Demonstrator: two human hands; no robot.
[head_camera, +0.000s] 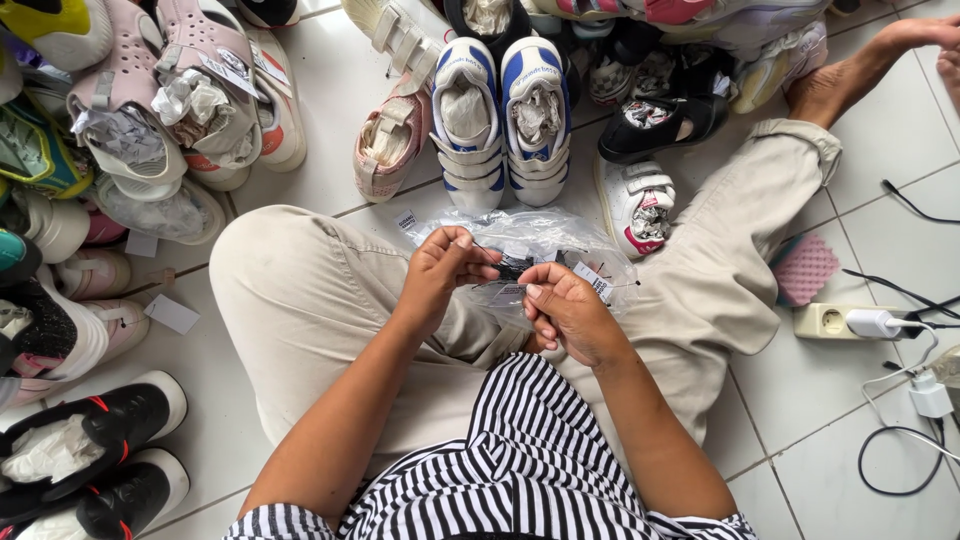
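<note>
Pinching a small bundle of black tag strings (512, 265) between thumb and fingertips, the left hand (447, 268) had its grip clenched on that bundle just above the lap. The right hand (570, 312), touching the same strings from the other side, held a small white tag (592, 281) in a closed grip. Both hands worked over a clear plastic bag (530, 240) that lay across the beige trousers (300, 300) of the person seated on the white tiled floor (330, 90). Just beyond the bag stood a pair of blue-and-white strapped shoes (503, 120), stuffed with paper, with a pink shoe (390, 140) beside them. Black shoes (90, 450) lay at the left, and a power strip (840, 320) at the right.
</note>
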